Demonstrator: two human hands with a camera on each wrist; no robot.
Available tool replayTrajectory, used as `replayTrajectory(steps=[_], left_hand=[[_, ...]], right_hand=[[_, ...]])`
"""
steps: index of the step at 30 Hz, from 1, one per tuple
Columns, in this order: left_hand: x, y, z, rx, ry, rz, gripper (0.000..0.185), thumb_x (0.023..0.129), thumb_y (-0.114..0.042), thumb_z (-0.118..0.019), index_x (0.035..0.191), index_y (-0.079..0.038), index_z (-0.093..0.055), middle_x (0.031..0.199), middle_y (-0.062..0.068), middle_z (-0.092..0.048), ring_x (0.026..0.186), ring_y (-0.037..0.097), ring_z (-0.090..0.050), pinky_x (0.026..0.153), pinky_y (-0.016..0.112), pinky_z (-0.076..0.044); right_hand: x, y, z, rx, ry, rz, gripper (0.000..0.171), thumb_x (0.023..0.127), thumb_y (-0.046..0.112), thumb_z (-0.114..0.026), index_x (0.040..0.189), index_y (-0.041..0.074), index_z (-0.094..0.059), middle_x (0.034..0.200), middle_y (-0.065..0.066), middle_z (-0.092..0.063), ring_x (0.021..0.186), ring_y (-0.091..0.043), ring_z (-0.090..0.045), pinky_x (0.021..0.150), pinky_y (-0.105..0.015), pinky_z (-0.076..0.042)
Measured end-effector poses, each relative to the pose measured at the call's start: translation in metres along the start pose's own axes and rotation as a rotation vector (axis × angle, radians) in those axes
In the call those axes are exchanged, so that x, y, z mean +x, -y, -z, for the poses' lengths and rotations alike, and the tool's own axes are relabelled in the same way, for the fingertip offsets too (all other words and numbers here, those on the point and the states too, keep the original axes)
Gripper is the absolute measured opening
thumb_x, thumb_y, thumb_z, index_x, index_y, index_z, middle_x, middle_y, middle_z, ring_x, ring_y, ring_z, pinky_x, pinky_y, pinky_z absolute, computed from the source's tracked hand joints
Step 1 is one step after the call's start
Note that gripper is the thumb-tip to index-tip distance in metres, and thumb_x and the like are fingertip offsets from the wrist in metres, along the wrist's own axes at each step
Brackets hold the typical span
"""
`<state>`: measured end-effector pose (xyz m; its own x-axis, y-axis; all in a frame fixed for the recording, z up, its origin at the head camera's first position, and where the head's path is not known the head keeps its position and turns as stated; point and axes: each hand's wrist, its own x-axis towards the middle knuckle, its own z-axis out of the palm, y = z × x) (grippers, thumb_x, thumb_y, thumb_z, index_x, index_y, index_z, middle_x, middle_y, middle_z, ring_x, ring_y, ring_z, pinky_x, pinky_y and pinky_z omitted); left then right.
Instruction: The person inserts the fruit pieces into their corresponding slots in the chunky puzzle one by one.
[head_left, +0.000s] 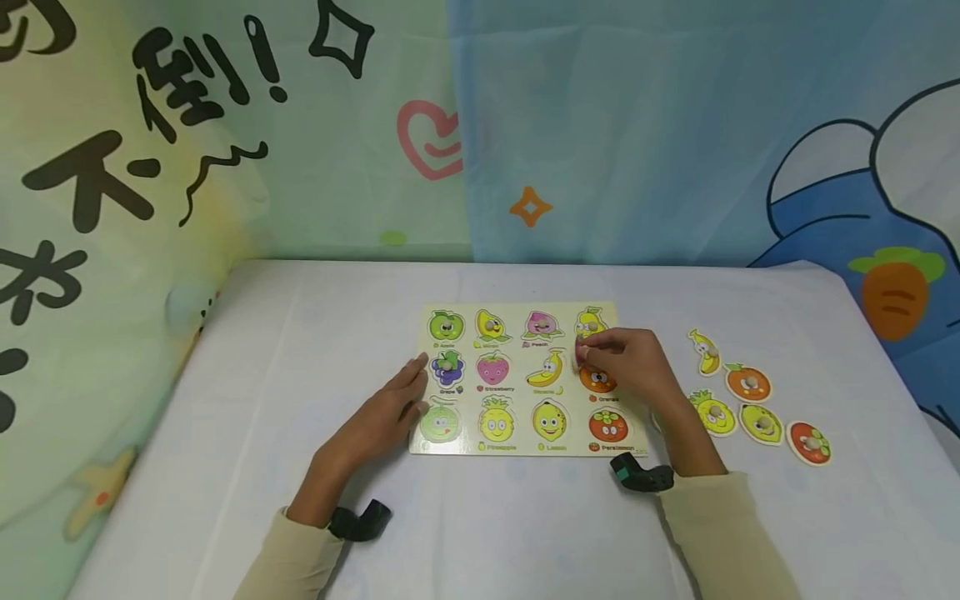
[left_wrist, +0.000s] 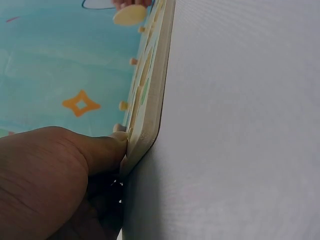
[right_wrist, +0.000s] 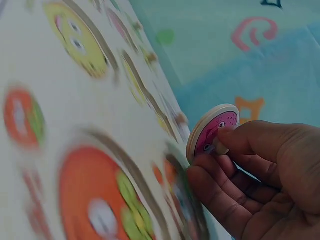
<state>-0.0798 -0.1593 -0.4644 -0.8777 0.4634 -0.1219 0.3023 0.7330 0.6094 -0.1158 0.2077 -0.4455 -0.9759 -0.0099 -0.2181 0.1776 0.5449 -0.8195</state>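
Note:
A fruit puzzle board [head_left: 517, 408] lies on the white table with rows of smiling fruit pictures. Beside its left edge is my left hand [head_left: 386, 417], fingers extended and touching the border. The thumb [left_wrist: 107, 150] rests at the board's edge in the left wrist view. Over the board's right side, my right hand [head_left: 633, 360] pinches a round pink fruit puzzle piece [right_wrist: 210, 132] by its small knob. This piece is tilted on edge, apart from the board, and has dark specks and a face; fingers partly cover it.
Loose pieces lie right of the board: a banana [head_left: 705, 351], an orange [head_left: 747, 382], a pineapple [head_left: 712, 412], a yellow fruit [head_left: 761, 423] and a persimmon [head_left: 809, 442]. The right forearm passes close beside them. A printed cloth [head_left: 637, 133] hangs behind the table.

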Motion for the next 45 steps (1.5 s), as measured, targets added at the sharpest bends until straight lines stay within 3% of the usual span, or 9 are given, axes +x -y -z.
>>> replayTrajectory(steps=[4,9,17,22,31,39,45], left_hand=[[0.000,0.000,0.000,-0.005,-0.003,-0.012,0.055,0.101,-0.012,-0.054,0.149,-0.001,-0.030,0.160,0.003,-0.016,0.146,0.021,-0.013,0.115,0.038,-0.021],[0.000,0.000,0.000,-0.008,-0.007,-0.021,0.055,0.100,-0.011,-0.055,0.148,0.001,-0.031,0.160,0.005,-0.017,0.146,0.023,-0.014,0.115,0.040,-0.022],[0.000,0.000,0.001,0.000,-0.010,-0.022,0.055,0.100,-0.011,-0.055,0.148,0.001,-0.031,0.160,0.006,-0.017,0.146,0.024,-0.015,0.115,0.040,-0.022],[0.000,0.000,0.001,0.008,-0.011,-0.029,0.055,0.100,-0.011,-0.055,0.148,0.002,-0.031,0.160,0.007,-0.018,0.146,0.024,-0.015,0.115,0.039,-0.022],[-0.001,0.001,0.000,0.005,-0.014,-0.037,0.055,0.100,-0.012,-0.055,0.147,0.002,-0.031,0.160,0.007,-0.017,0.146,0.024,-0.015,0.115,0.040,-0.022],[0.001,0.003,-0.001,0.000,-0.014,-0.045,0.055,0.100,-0.012,-0.055,0.148,0.002,-0.031,0.160,0.006,-0.017,0.146,0.023,-0.014,0.115,0.040,-0.022],[0.001,0.003,0.000,0.004,-0.014,-0.049,0.054,0.100,-0.012,-0.055,0.147,0.002,-0.032,0.160,0.007,-0.017,0.146,0.024,-0.015,0.115,0.040,-0.023]], right_hand=[[0.003,0.009,-0.017,0.004,0.026,0.024,0.029,0.091,0.030,-0.070,0.108,0.007,-0.072,0.093,-0.007,-0.071,0.077,-0.023,-0.061,0.059,-0.028,-0.052],[0.006,0.016,-0.032,0.019,0.045,0.074,0.025,0.090,0.029,-0.071,0.105,0.010,-0.074,0.091,-0.004,-0.072,0.076,-0.022,-0.064,0.056,-0.029,-0.052],[0.009,0.024,-0.046,-0.003,0.053,0.135,0.019,0.090,0.023,-0.072,0.102,0.008,-0.075,0.090,-0.002,-0.072,0.082,-0.018,-0.064,0.072,-0.032,-0.050],[0.009,0.032,-0.054,-0.022,0.071,0.108,0.017,0.089,0.024,-0.073,0.100,0.011,-0.076,0.089,-0.001,-0.072,0.079,-0.019,-0.063,0.070,-0.032,-0.049],[0.010,0.046,-0.074,-0.020,0.111,0.153,0.011,0.088,0.017,-0.073,0.096,0.010,-0.076,0.084,-0.001,-0.070,0.070,-0.017,-0.064,0.060,-0.028,-0.053],[0.010,0.056,-0.090,-0.149,0.075,0.199,0.008,0.087,0.015,-0.073,0.092,0.009,-0.076,0.083,0.001,-0.066,0.074,-0.016,-0.059,0.067,-0.028,-0.051],[0.010,0.054,-0.095,-0.157,0.041,0.211,0.009,0.087,0.013,-0.074,0.094,0.008,-0.076,0.090,-0.002,-0.063,0.079,-0.017,-0.058,0.069,-0.028,-0.052]])
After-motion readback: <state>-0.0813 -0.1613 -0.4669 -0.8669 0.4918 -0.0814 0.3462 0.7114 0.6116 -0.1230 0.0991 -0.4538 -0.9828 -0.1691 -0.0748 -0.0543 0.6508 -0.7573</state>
